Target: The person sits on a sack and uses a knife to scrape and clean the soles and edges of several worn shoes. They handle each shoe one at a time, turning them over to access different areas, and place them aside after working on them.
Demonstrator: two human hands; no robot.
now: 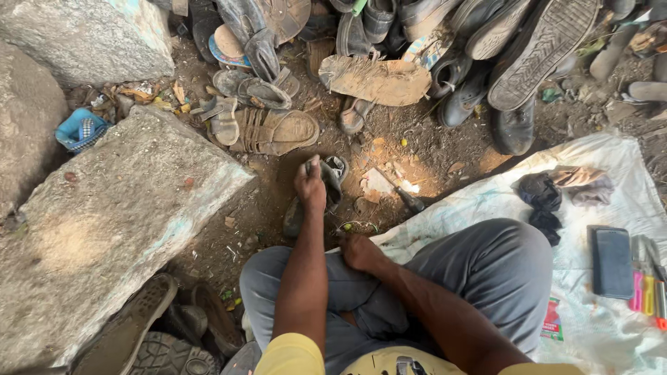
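My left hand (310, 186) reaches forward and grips a worn grey sandal (332, 182) lying on the dirt in front of my knees. My right hand (359, 251) rests closed on my grey trouser leg (486, 271), with nothing visible in it. I sit cross-legged. A small tool with a dark handle (410, 201) lies on the ground just right of the sandal, beside a scrap of pale paper (376, 183).
A heap of old shoes, sandals and soles (389, 48) fills the far side. Large grey stone blocks (118, 222) stand at the left. A white sheet (611, 326) at the right carries dark rags (539, 191), a black case (611, 260) and coloured tools (647, 292).
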